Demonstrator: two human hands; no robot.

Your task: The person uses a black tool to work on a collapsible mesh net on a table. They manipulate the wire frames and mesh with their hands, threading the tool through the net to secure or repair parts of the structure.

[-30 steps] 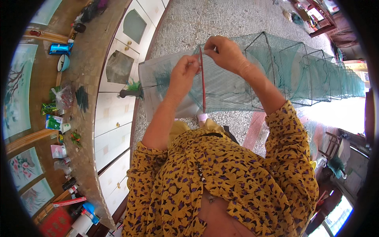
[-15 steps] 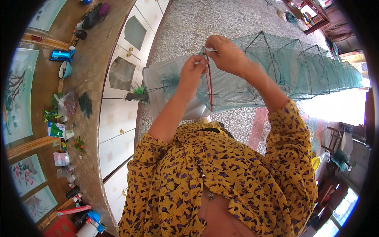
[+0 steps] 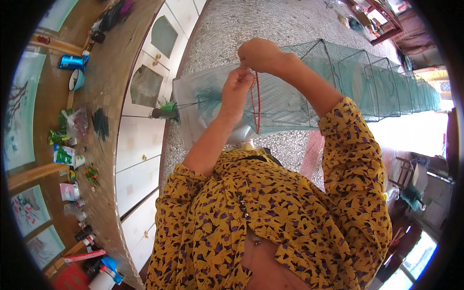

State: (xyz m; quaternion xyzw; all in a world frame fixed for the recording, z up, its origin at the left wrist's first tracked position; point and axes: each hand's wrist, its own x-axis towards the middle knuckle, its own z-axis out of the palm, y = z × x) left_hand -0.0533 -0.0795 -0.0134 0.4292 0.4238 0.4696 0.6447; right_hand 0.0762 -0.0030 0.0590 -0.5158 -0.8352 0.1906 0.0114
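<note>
A long green mesh net trap (image 3: 353, 87) with dark square hoops stretches from in front of me toward the far right. Its near end carries a red hoop (image 3: 257, 108). My left hand (image 3: 237, 87) is closed in a pinch at the top corner of this hoop, holding the rod and net edge. Just above it, my right hand (image 3: 261, 55) is closed with its fingers curled down by the same corner. What lies between the right fingers is hidden. Bunched green netting (image 3: 208, 96) lies left of the left hand, on a pale plastic sheet (image 3: 186, 89).
A dark cylinder wound with green twine (image 3: 166, 112) sits at the left, with lines running to the netting. White cabinets (image 3: 140, 140) stand beyond it under a cluttered counter (image 3: 104, 159). Speckled floor (image 3: 227, 29) lies around the net. A wooden stool (image 3: 401, 171) stands far right.
My right hand has moved a little left and up, its wrist turning over so the fingers are less visible. The left hand stays at the red hoop's corner, almost unmoved.
</note>
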